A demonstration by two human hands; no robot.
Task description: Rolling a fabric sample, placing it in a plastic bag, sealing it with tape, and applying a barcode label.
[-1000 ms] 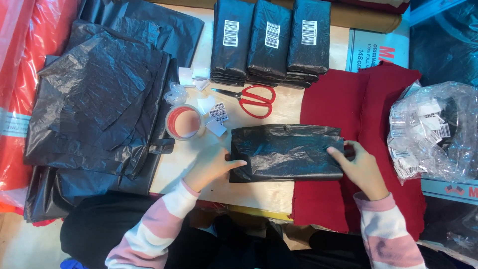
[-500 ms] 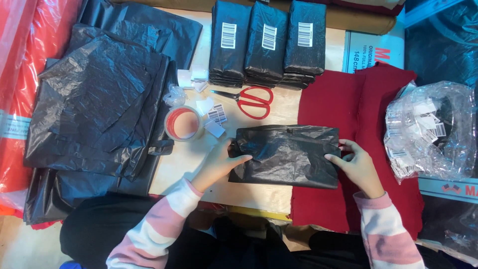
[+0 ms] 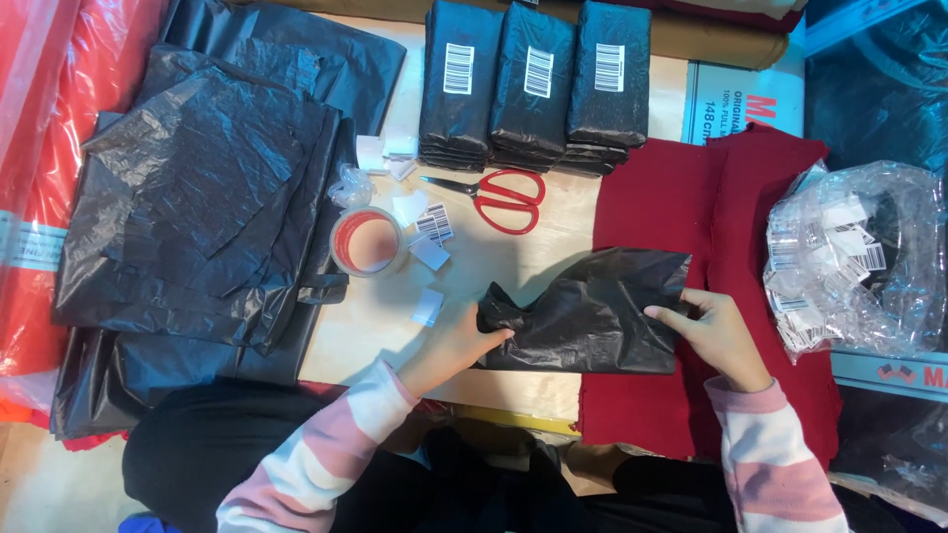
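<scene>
A black plastic packet (image 3: pixel 588 314) lies across the wooden table edge and a dark red cloth (image 3: pixel 691 217). My left hand (image 3: pixel 456 341) pinches its bunched left end. My right hand (image 3: pixel 719 334) grips its right edge with the fingers pressed on the plastic. The packet looks lifted and crumpled at the left, flatter at the right.
Three stacks of black labelled packets (image 3: pixel 533 84) stand at the back. Red-handled scissors (image 3: pixel 499 197), a tape roll (image 3: pixel 365 240) and loose barcode stickers (image 3: pixel 432 227) lie between. A pile of black bags (image 3: pixel 197 207) fills the left; a clear bag of labels (image 3: pixel 854 262) sits right.
The packet has been raised and squeezed at its left end by my left hand. My right hand has shifted slightly along the right edge.
</scene>
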